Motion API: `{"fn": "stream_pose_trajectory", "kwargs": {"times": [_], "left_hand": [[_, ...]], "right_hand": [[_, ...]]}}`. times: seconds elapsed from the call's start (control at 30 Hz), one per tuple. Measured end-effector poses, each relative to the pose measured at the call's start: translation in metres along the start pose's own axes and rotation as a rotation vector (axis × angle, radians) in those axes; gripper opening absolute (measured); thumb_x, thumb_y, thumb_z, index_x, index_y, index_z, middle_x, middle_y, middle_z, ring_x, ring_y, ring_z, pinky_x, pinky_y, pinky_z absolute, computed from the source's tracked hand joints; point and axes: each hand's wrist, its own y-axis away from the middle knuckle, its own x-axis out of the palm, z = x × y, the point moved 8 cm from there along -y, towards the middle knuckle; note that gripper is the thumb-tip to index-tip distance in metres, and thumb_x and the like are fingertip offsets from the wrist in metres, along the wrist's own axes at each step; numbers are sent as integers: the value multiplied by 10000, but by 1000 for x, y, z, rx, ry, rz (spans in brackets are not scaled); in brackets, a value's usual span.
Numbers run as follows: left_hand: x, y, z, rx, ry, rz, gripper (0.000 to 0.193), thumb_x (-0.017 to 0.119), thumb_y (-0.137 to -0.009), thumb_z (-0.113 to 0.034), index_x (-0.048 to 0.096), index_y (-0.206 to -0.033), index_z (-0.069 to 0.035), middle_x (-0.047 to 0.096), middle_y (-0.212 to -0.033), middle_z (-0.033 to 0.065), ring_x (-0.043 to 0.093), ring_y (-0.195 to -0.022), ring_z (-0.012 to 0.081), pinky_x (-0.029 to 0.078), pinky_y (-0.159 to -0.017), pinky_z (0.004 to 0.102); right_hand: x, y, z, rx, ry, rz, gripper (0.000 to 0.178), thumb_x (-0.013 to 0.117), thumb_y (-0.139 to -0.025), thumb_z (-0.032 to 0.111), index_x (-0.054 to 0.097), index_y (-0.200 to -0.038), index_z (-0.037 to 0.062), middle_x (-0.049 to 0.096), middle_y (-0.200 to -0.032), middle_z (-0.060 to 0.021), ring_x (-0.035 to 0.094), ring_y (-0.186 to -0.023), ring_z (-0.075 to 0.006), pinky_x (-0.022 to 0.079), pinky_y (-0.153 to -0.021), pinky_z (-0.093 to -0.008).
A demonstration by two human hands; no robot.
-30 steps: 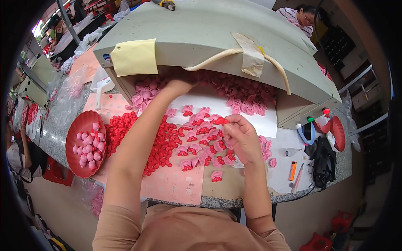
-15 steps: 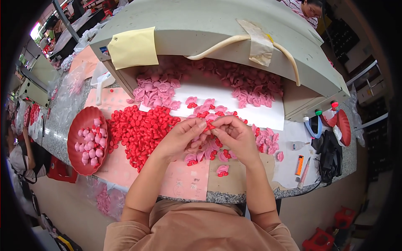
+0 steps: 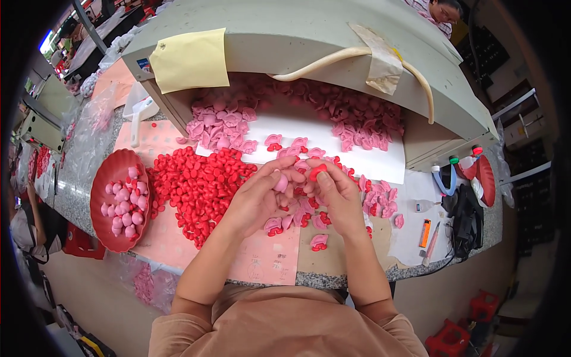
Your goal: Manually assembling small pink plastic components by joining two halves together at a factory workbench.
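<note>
Over the middle of the worktable, my left hand [image 3: 248, 196] is closed around a small rounded pink piece [image 3: 281, 181], held at its fingers. Close beside it, my right hand [image 3: 338, 193] pinches a small glossy red piece [image 3: 317, 172] between thumb and fingertips. The two pieces are apart. Beneath and around my hands lie several pink ruffled pieces with red parts attached, one of them a pink-and-red piece [image 3: 319, 241] nearest me. A large heap of red pieces [image 3: 199, 187] spreads to the left of my left hand.
At the far left, a red scalloped dish [image 3: 102, 223] holds pink rounded pieces. A grey box-like housing [image 3: 333, 30] arches over piles of pink pieces [image 3: 223, 128]. An orange lighter [image 3: 424, 233], a brush [image 3: 432, 244] and a small bottle [image 3: 423, 206] lie on the right.
My hands have moved slightly apart from where they met. The pink piece now shows in my left fingers, and the red piece shows raised in my right fingers.
</note>
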Motion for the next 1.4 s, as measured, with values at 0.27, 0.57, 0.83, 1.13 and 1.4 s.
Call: {"fn": "stream_pose_trajectory", "kwargs": {"times": [0.27,0.57,0.83,1.13,1.4], "left_hand": [[-14,0,-3,55,5,53,389,491,-943,-225,441,-1278,-33,558,-970,31,492,-768,90,413,-644,216],[-11,4,-8,203,-474,-172,307,453,-960,-180,490,-1244,-69,609,-896,56,577,-729,100,472,-638,239],[13,12,-26,392,-1177,-212,286,448,-937,-67,528,-1208,-23,616,-879,78,594,-755,91,466,-666,220],[27,18,-32,627,-1213,-103,313,476,-929,-125,511,-1223,-21,622,-921,203,637,-835,301,489,-708,370],[20,18,-25,509,-1415,-169,206,488,-921,-190,488,-843,1,542,-713,183,549,-656,373,440,-586,432]], "right_hand": [[5,6,-2,18,-98,41,328,521,-929,164,525,-1225,22,593,-958,-25,551,-827,-93,459,-755,-220],[5,3,-10,51,-84,54,307,543,-912,128,543,-1194,6,614,-983,-53,585,-860,-116,479,-799,-251],[9,4,-20,71,-10,71,302,587,-890,113,562,-1170,2,613,-1004,-37,570,-879,-81,463,-773,-214],[8,3,-32,148,-33,109,252,596,-889,133,580,-1101,-3,604,-910,-4,549,-830,-53,445,-714,-193],[9,7,-30,104,43,94,241,584,-891,127,555,-1097,5,568,-841,22,519,-761,-28,427,-657,-177]]}}
